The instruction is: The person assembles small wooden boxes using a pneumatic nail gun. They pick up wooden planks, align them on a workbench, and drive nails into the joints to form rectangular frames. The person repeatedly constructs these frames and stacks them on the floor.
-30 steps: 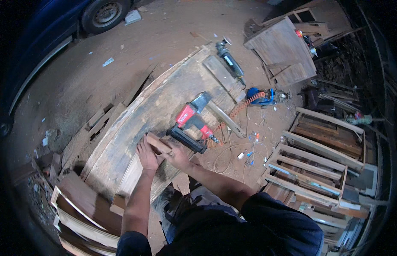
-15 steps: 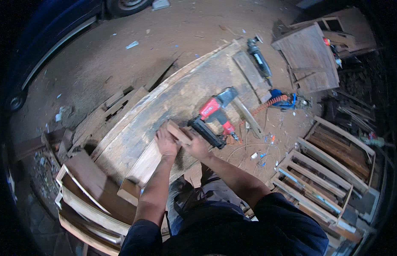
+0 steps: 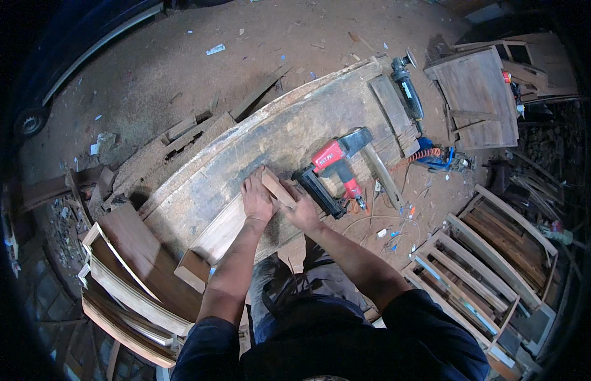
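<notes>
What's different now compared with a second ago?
Mostly the view: the workbench now sits farther right in the picture. Nothing was visibly taken up or let go. The left hand and right hand stay at the wooden block; the red-and-black nail gun still lies on the bench.

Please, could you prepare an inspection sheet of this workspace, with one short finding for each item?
Surface: bench worn, stained.
Job's things: block in hand; pale board and nail gun lying on bench.
Clutter: plank on bench's far end, grinder beside it; litter on floor.
Grips: right grip closed on block's near end; left grip at its left side, hold unclear.
Cables: orange coiled hose near bench's far end.
Surroundings: frames right, cabinet upper right, vehicle upper left.
</notes>
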